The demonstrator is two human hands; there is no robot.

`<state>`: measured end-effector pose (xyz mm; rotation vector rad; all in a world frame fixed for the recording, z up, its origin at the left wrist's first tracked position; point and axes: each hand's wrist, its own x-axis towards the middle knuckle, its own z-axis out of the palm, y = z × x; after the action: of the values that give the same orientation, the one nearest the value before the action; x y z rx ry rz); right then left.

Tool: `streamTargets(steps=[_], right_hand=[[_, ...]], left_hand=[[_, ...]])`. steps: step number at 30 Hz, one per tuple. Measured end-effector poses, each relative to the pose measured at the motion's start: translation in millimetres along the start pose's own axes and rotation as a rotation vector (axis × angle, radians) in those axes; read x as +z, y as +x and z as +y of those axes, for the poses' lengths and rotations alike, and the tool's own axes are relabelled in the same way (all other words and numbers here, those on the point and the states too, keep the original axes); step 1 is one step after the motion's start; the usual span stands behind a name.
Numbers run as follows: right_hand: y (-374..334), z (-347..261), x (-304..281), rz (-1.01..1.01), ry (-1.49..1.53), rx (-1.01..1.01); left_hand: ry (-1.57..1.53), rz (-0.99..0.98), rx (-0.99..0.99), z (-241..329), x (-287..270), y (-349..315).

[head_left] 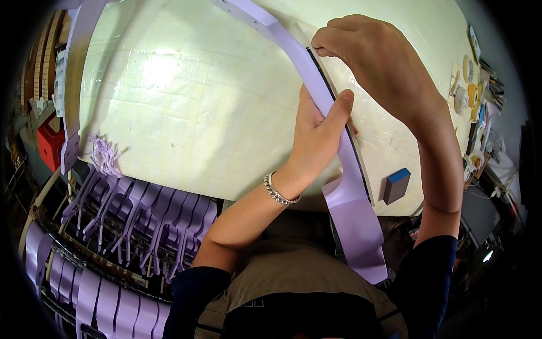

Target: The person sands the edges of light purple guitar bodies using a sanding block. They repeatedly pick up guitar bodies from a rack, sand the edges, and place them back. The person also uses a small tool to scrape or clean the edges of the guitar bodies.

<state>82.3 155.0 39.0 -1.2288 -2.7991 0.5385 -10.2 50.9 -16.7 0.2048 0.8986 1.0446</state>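
Left grip [317, 123]: around lilac strip [352, 164] | brown garment [271, 265]: pale mark [253, 303]

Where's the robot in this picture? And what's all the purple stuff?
There's no robot here! A person is working with two bare hands. The camera is on their head, looking down, and its wide, round lens makes straight edges look bent.

The left hand, with a silver-coloured bracelet on its wrist, grips a long lilac strap. The right hand has its fingertips by the strap's dark edge; I can't tell whether they pinch anything.

On the pale, shiny table are a grey block with a blue end and, at the left, a tuft of thin lilac strips. More lilac pieces stand in rows at the lower left.
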Motion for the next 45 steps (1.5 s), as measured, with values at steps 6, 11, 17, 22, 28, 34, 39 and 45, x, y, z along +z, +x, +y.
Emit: streamTargets(steps=[6, 11, 17, 22, 28, 34, 39, 45], right_hand=[[0, 1, -4, -0.058, -0.034, -0.018], [-1, 4, 4, 0.072, 0.017, -0.044], [1, 1, -2, -0.038, -0.034, -0.005], [-2, 4, 2, 0.052, 0.026, -0.039], [7, -8, -10, -0.025, 0.014, -0.023], [2, -4, -13, -0.090, 0.099, -0.018], [6, -6, -7, -0.002, 0.044, -0.019], [-7, -5, -16, -0.252, -0.063, 0.047]], left_hand=[[0.007, 0.008, 0.011, -1, -1, 1], [0.005, -0.001, 0.007, -1, -1, 1], [0.016, 0.001, 0.001, 1, 0, 0], [0.020, 0.003, -0.002, 1, 0, 0], [0.018, 0.007, -0.027, 3, 0, 0], [0.016, 0.007, -0.004, 2, 0, 0], [0.022, -0.007, -0.008, 0, -1, 1], [0.033, -0.016, 0.021, 1, -2, 1]])
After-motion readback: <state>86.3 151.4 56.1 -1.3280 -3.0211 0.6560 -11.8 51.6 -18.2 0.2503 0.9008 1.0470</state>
